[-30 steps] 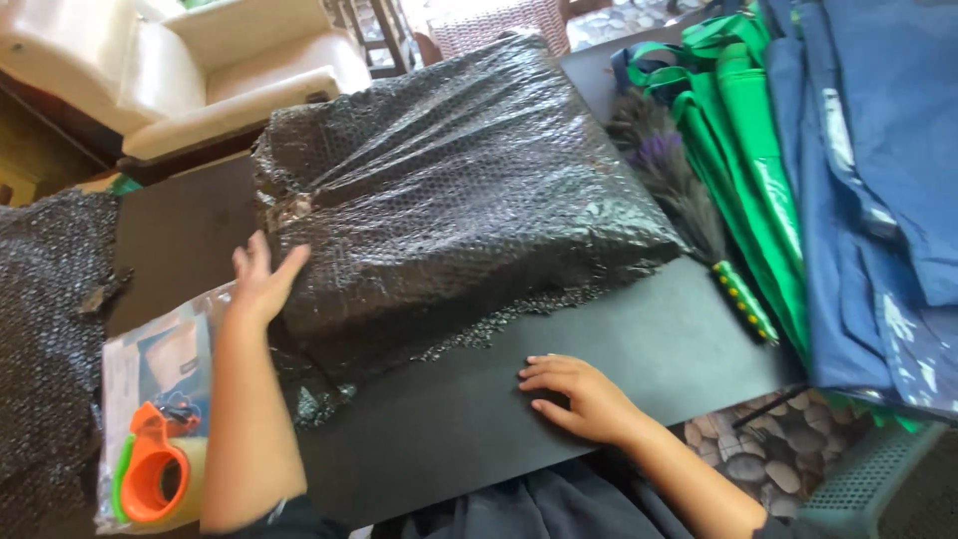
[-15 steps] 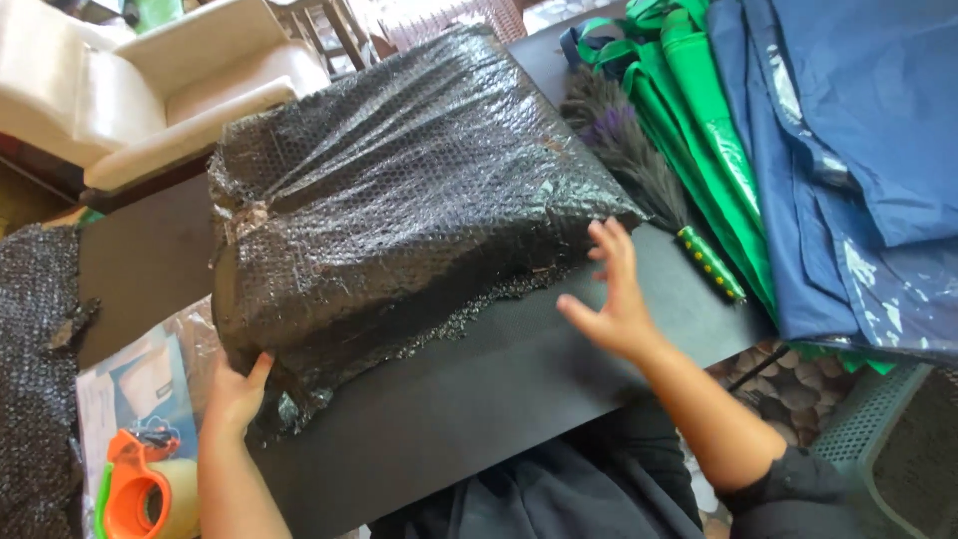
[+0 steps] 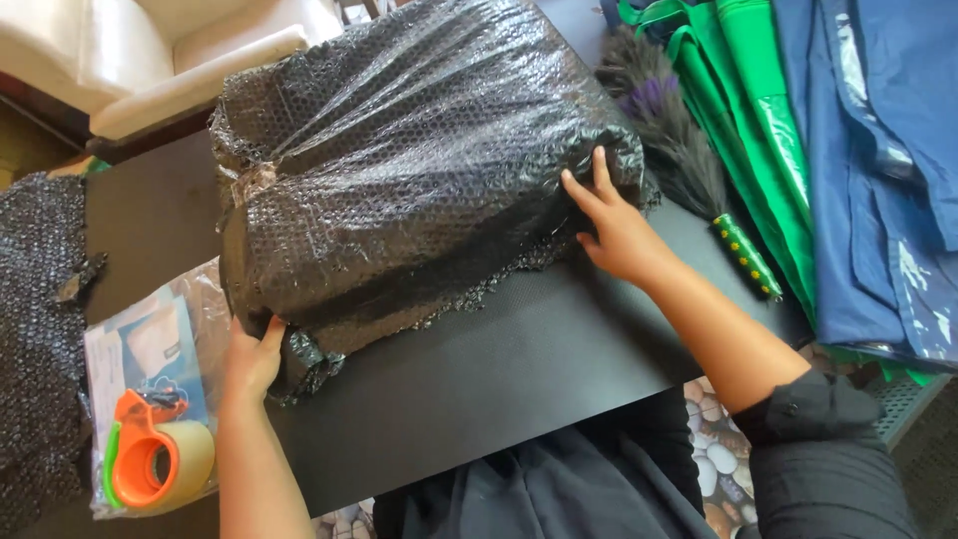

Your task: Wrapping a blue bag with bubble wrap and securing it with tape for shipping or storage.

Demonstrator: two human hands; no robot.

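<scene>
A large parcel wrapped in black bubble wrap lies on a black sheet across the table. My left hand presses against the parcel's near left corner, fingers on the wrap. My right hand is flat against the parcel's right end, fingers spread on the wrap. Neither hand closes around anything. A loose edge of wrap hangs along the parcel's near side.
An orange tape dispenser with clear tape lies on a plastic-sleeved paper at the lower left. More black bubble wrap sits at the left edge. A feather duster, green bags and blue bags lie to the right.
My right hand rose from the black sheet to the parcel's right end. My left hand slid down from the parcel's left side to its near left corner. The view moved closer.
</scene>
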